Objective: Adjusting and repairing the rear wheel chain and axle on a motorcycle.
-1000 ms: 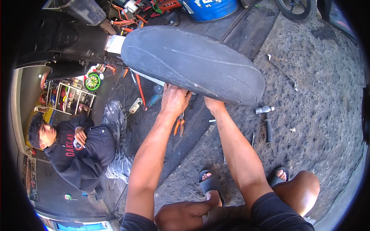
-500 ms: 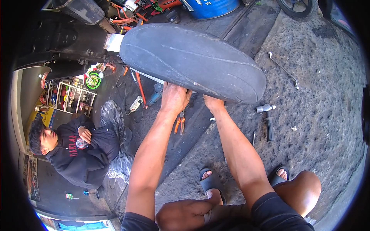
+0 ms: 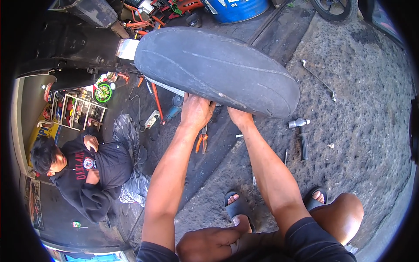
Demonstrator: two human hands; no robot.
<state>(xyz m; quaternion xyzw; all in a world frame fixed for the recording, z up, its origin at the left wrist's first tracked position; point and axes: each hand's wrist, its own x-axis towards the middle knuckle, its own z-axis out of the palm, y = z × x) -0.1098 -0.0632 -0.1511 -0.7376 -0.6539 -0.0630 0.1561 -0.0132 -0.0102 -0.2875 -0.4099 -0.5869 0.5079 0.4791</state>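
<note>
A worn black motorcycle tyre point(image 3: 216, 72) slants across the upper middle, attached to the dark motorcycle point(image 3: 65, 50) at the upper left. Under its near edge, my left hand point(image 3: 196, 110) is closed, its knuckles showing. The fingertips and whatever they grip are hidden. Beside it on the right, my right hand point(image 3: 239, 117) reaches beneath the same edge, its fingers out of sight behind the rubber. Orange-handled pliers point(image 3: 202, 140) lie on the ground just below my left hand. A pale metal bar point(image 3: 165, 87) of the motorcycle runs left of that hand.
A hammer point(image 3: 300, 123) with a black grip and a long bent wrench point(image 3: 320, 81) lie on the rough ground at right. To the left are a blue power tool point(image 3: 174, 109), a white power strip point(image 3: 152, 118) and a seated person point(image 3: 94, 174). A blue drum point(image 3: 238, 11) stands far back.
The seated person's arms have moved, and both of that person's hands now show at the chest. My hands remain at the tyre's edge; the view has shifted slightly.
</note>
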